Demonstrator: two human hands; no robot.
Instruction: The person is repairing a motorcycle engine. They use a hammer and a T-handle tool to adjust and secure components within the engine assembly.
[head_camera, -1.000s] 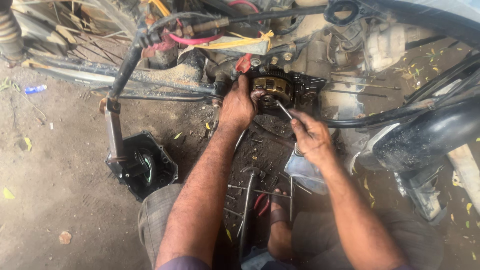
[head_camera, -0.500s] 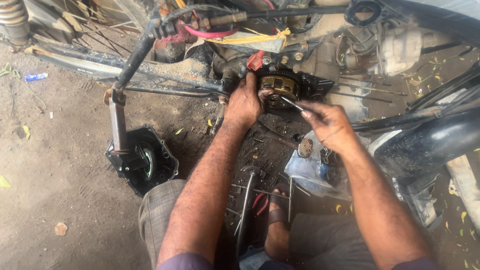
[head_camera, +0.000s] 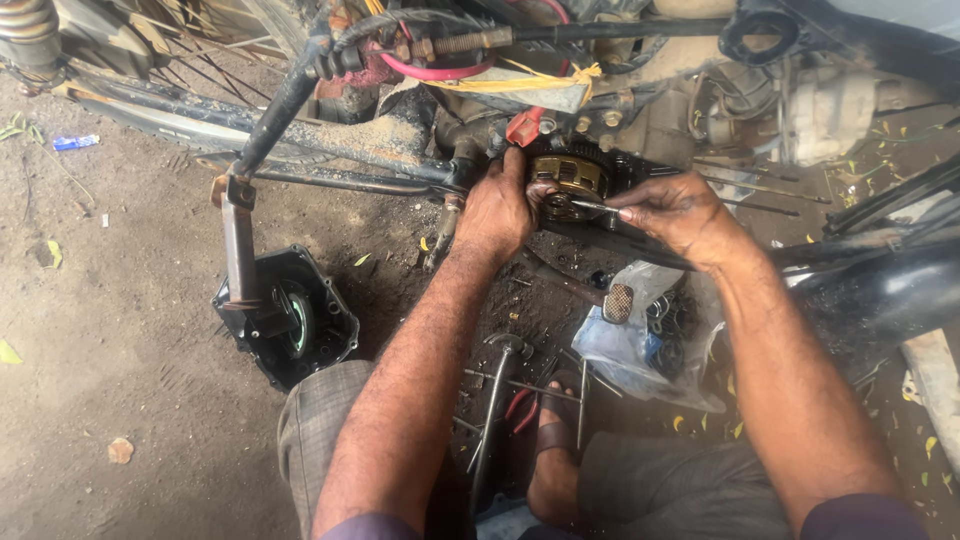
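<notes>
Right hand (head_camera: 680, 215) — pinched on thin tool (head_camera: 592, 205)

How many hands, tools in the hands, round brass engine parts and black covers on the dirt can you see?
Hands: 2 (left hand, right hand)
Thin metal tool: 1
Round brass part: 1
Black cover: 1
Total: 5

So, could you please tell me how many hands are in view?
2: the left hand rests against the round engine part; the right hand holds a thin metal tool to it.
</notes>
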